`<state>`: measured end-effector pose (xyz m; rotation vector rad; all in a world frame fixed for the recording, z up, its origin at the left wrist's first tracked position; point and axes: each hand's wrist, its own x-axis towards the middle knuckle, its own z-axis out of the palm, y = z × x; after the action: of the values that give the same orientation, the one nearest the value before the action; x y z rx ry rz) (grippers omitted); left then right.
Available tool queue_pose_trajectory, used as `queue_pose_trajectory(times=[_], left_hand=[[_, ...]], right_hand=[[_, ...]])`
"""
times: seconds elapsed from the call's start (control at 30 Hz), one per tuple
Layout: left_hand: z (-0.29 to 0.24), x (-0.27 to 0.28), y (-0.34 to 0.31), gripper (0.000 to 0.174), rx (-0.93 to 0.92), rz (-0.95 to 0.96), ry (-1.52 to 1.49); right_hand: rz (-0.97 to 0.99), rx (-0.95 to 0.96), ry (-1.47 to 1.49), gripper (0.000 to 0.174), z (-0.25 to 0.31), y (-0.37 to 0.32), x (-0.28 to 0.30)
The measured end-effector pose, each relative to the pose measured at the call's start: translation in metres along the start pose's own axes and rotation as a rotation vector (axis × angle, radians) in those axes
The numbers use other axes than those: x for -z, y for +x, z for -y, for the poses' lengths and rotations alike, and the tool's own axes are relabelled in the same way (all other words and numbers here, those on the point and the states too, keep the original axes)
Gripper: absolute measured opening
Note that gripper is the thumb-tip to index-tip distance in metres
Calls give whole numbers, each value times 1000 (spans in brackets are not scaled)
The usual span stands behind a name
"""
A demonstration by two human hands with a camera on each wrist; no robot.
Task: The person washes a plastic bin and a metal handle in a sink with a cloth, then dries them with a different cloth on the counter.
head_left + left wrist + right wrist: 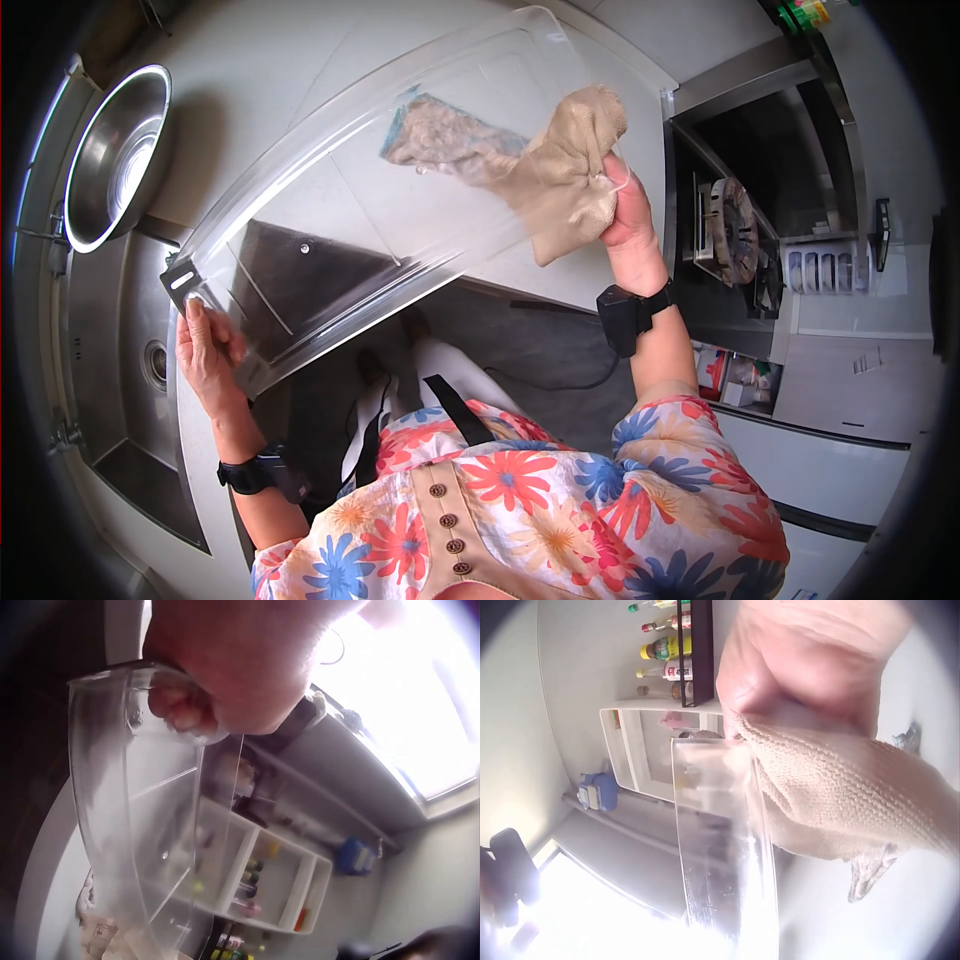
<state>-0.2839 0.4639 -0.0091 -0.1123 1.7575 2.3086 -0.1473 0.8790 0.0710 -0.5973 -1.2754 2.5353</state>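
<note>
A long clear plastic bin (330, 250) is held tilted above the counter and floor edge. The left hand (212, 350) grips its near-left end, thumb on the rim by a dark slotted piece (181, 282); in the left wrist view that hand (232, 667) curls over the bin's edge (105, 787). At the other end the right hand (632, 215) holds a beige cloth (575, 170) against the bin's side. In the right wrist view the cloth (832, 787) hangs from the right hand (810, 667) beside the clear wall (712, 825). A bluish-edged crumpled bag (440, 135) shows through the plastic.
A steel basin (118, 158) stands on the counter at the left, beside a sink (150, 400). A stove (740, 225) is at the right, above an open drawer (740, 380). Bottles (671, 649) stand on a wall rack in the right wrist view.
</note>
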Motion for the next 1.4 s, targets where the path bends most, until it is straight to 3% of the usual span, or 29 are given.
queue_pose_trajectory(times=[0.07,0.2,0.27,0.47,0.53,0.6,0.67,0.7,0.73,0.8,0.97,1.1,1.17,1.2,1.27,1.4], left_hand=[[-1,2,1,22,-18,3,30],[-5,-7,0,21,-42,-9,68],[-6,-11,2,21,-67,-12,96],[-11,-22,5,19,-101,-10,90],[-12,-25,7,19,-99,0,84],[-13,-27,9,20,-95,8,79],[-13,-28,11,19,-92,7,95],[-13,-29,12,19,-91,1,101],[-15,-30,13,19,-89,8,105],[-17,-32,13,20,-83,0,113],[-12,-33,17,19,-74,-23,114],[-7,-32,19,17,-51,-51,83],[-6,-31,21,17,-47,-48,62],[-6,-31,23,17,-51,-62,61],[-6,-32,25,18,-61,-38,80],[-2,-30,25,19,-42,-46,71]], right_hand=[[32,-8,-115,44,2,-4,11],[15,-32,-59,39,19,-3,24],[-96,105,-163,36,31,0,14],[-44,270,-337,34,31,35,-25],[2,242,-620,28,16,55,-34],[74,362,-836,25,-17,85,-30],[203,560,-1324,27,-40,103,-37],[334,735,-1576,38,-50,112,-35],[340,730,-1569,38,-55,116,-31],[284,620,-1921,45,-65,123,-28],[341,336,-2046,45,-58,114,-25],[451,272,-2091,34,-57,84,-30],[412,3,-2143,27,-56,72,-41],[428,11,-2144,27,-56,74,-49],[462,-259,-2205,24,-55,78,-64],[592,-91,-2126,19,-97,80,-104]])
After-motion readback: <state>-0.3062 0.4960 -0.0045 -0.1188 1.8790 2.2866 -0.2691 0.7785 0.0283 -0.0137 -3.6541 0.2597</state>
